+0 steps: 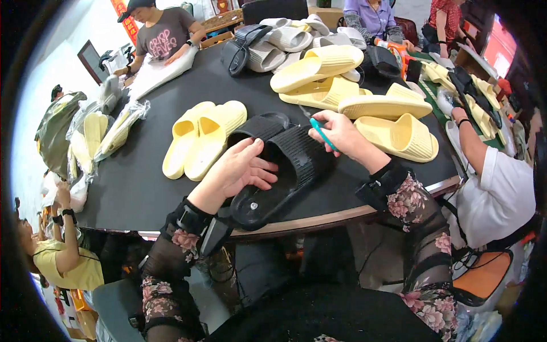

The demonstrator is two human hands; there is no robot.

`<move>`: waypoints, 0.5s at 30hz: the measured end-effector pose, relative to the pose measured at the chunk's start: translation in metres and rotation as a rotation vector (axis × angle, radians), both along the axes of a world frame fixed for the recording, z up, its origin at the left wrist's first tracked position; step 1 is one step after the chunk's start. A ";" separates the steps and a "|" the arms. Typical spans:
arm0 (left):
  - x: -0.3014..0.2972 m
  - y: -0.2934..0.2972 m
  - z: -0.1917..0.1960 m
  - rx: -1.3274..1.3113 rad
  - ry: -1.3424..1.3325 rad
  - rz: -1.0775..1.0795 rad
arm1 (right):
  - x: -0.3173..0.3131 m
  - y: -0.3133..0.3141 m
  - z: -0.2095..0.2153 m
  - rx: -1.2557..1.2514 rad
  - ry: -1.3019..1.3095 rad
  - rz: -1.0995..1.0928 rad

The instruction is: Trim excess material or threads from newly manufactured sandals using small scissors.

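A black slide slipper lies sole-down at the near table edge, its ribbed strap away from me. My left hand reaches over it with fingers apart, the fingertips at the foot opening. Just behind sits the other black slipper, partly covered by the first. Over the strap's right side, my right hand is closed around a small teal-handled tool with a thin metal tip; its exact kind is unclear. Left of the black pair is a pair of yellow slippers.
On the right of the dark table, several yellow slippers are stacked, with grey slippers beyond. Bagged slippers lie at the left edge. A person works across the table; another person sits close on my right.
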State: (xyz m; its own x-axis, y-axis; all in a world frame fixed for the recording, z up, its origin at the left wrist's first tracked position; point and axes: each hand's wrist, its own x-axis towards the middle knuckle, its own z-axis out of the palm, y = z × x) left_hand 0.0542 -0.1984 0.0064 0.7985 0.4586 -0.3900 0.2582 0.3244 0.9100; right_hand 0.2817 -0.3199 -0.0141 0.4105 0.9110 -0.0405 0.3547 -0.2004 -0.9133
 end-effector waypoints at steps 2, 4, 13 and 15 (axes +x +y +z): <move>0.009 -0.005 -0.003 -0.176 -0.090 -0.050 | -0.007 -0.001 0.001 0.007 -0.018 0.030; 0.017 -0.017 -0.009 -0.188 -0.167 0.080 | -0.014 -0.001 0.005 0.010 -0.013 0.041; -0.009 -0.028 0.009 0.173 -0.187 0.173 | -0.027 -0.001 0.048 0.127 0.111 0.179; -0.010 -0.031 0.019 0.237 -0.239 0.172 | -0.025 0.001 0.055 0.286 0.285 0.161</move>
